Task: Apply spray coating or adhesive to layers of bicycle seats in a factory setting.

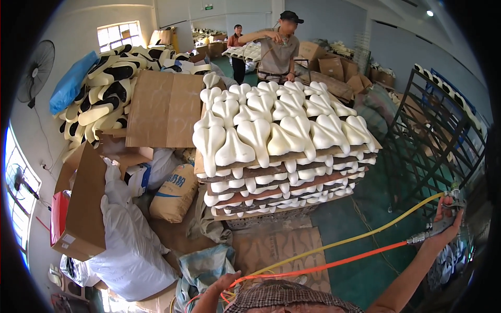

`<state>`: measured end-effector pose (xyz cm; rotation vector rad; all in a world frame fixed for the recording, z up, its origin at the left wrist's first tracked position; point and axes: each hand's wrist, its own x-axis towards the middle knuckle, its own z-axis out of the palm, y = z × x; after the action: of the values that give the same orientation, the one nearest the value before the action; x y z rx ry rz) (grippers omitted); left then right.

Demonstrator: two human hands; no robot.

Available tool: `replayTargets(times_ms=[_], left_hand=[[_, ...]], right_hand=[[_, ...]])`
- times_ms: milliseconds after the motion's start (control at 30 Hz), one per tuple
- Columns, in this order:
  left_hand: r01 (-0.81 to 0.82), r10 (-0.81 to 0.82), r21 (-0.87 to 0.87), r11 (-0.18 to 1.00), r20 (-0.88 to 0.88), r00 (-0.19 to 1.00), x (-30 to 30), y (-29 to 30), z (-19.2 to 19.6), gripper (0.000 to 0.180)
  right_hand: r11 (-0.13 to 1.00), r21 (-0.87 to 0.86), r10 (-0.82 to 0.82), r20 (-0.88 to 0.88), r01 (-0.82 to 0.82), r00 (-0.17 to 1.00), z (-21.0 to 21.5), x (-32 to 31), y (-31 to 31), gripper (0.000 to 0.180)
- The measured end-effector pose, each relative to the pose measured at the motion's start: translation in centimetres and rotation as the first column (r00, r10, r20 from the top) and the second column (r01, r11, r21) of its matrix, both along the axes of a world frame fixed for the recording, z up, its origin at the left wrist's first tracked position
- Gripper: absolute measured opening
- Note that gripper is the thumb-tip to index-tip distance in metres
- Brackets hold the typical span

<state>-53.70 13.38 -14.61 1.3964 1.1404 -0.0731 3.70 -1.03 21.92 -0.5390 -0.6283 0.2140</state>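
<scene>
My right hand [450, 215], at the far right, is closed around a metal spray gun [438, 227]. An orange hose [334, 265] and a yellow hose [360, 236] run from the gun back to my left. There my left hand [225, 281] is closed on the orange hose at the lower edge, its fingers partly hidden; the yellow hose passes close by. Ahead of me stands a stack of boards carrying white foam bicycle saddle pads [254, 138]. The top layer lies in several rows, and neither of my hands touches it.
Across the stack a person [276, 52] in a cap stands with one arm raised; another person [236, 39] is behind. Black metal racks [436, 135] rise at the right. At left are a cardboard box [81, 208], white plastic bags [130, 250], a brown sack [175, 193] and piled pads.
</scene>
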Motion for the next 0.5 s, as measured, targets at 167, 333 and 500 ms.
replayTargets(times_ms=[167,333,500], left_hand=[[-0.028,0.028,0.002,1.000,-0.009,1.000,0.4,1.4,1.4,0.062],[0.061,-0.066,0.109,0.992,0.043,0.997,1.5,3.1,2.6,0.061],[-0.070,0.070,-0.015,0.997,0.029,0.997,2.7,4.1,2.4,0.060]], right_hand=[[0.998,0.011,0.054,-0.002,-0.054,0.999,-0.5,1.0,-0.4,0.041],[1.000,0.001,0.019,-0.018,-0.019,1.000,-0.2,1.2,-1.1,0.041],[0.999,-0.019,-0.035,-0.016,0.034,0.999,-0.4,0.3,-1.3,0.041]])
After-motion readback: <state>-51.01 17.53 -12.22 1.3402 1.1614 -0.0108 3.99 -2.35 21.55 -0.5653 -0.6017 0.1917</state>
